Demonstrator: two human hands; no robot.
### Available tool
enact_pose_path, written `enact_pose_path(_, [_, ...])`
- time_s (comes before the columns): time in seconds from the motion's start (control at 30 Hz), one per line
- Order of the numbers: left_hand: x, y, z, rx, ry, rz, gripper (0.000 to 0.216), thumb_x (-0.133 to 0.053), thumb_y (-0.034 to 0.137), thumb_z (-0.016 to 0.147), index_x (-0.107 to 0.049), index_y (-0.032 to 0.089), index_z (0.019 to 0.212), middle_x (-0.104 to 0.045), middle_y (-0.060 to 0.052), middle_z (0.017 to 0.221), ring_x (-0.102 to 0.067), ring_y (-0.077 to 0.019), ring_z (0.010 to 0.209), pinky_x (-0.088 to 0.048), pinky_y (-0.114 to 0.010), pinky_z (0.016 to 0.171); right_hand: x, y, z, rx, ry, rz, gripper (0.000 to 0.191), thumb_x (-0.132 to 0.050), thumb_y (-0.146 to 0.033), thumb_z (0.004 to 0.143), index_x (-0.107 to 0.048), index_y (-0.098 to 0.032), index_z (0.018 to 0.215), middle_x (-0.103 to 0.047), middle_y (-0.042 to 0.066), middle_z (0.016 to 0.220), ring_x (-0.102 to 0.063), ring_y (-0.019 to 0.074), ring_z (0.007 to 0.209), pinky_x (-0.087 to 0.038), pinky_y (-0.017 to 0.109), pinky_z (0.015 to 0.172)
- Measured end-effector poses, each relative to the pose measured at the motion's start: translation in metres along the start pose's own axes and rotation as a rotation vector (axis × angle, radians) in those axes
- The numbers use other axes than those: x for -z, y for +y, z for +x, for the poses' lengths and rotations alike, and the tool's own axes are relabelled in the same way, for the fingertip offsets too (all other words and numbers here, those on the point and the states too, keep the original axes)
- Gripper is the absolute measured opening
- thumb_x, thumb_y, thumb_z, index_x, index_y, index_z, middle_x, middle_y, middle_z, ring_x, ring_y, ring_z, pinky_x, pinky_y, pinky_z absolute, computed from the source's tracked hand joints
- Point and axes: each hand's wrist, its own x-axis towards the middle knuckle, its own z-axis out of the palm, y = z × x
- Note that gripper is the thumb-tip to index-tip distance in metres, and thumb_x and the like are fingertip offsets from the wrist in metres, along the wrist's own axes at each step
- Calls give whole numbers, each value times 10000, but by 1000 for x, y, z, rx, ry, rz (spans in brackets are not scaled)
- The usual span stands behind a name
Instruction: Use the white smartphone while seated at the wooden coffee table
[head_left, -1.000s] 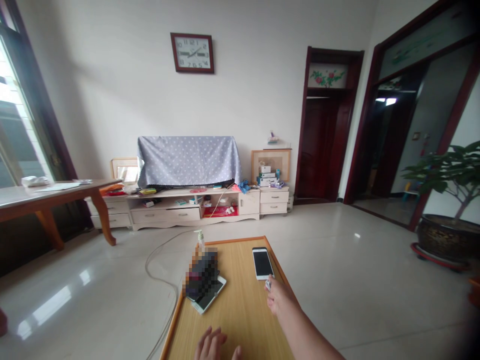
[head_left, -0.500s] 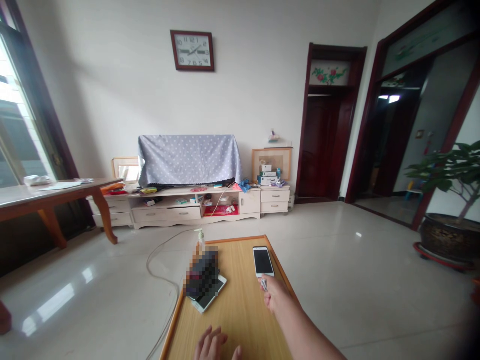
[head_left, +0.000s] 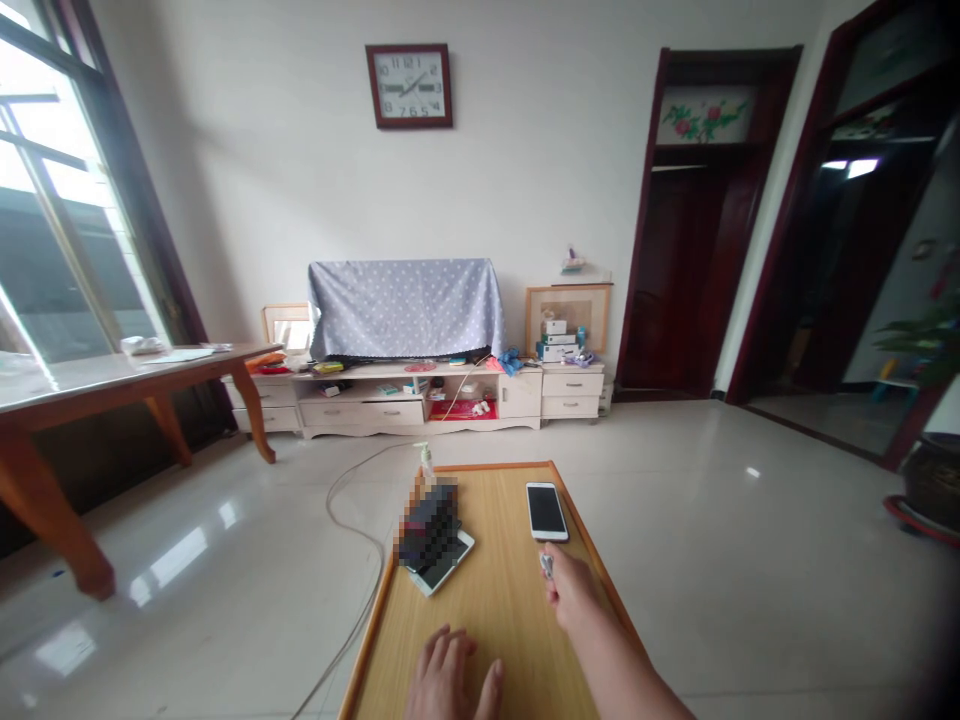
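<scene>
My right hand (head_left: 570,590) reaches forward over a low wooden table (head_left: 499,610) and pinches a small white object (head_left: 547,563) between its fingertips. Just beyond the fingertips lies a white phone (head_left: 546,511) with a dark screen, face up. My left hand (head_left: 450,680) rests flat on the near end of the table, fingers spread, holding nothing. At the table's left side a second white phone (head_left: 444,567) lies under a blurred dark object (head_left: 427,525).
A small pump bottle (head_left: 427,461) stands at the table's far left corner. A cable (head_left: 352,520) loops across the tiled floor. A larger wooden table (head_left: 112,375) stands at left, a cloth-covered TV on a white cabinet (head_left: 420,400) at the back, doorways at right.
The view has swung to the left and a little closer. My right hand has stayed near the white phone with the small object; my left hand shows more at the bottom edge.
</scene>
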Motion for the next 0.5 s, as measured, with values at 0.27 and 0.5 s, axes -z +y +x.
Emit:
enact_pose_path(0.27, [43, 32, 3, 156, -222, 46, 347, -519, 523, 960, -654, 216, 1049, -699, -126, 1154, -631, -291, 1133, -520, -453, 1007, 7, 39, -71, 96, -99, -37, 394, -702, -552, 739, -673, -174, 846, -609, -25, 592, -412, 83, 414, -290, 233, 406])
enact_pose_path(0.5, [40, 30, 24, 254, -326, 203, 525, -451, 506, 964, -595, 156, 1328, -624, -153, 1410, -546, -273, 1344, -427, -393, 1152, 16, 43, -109, 142, -195, -74, 441, -695, -586, 771, -675, -160, 883, -601, -17, 589, -421, 92, 434, -261, 233, 415])
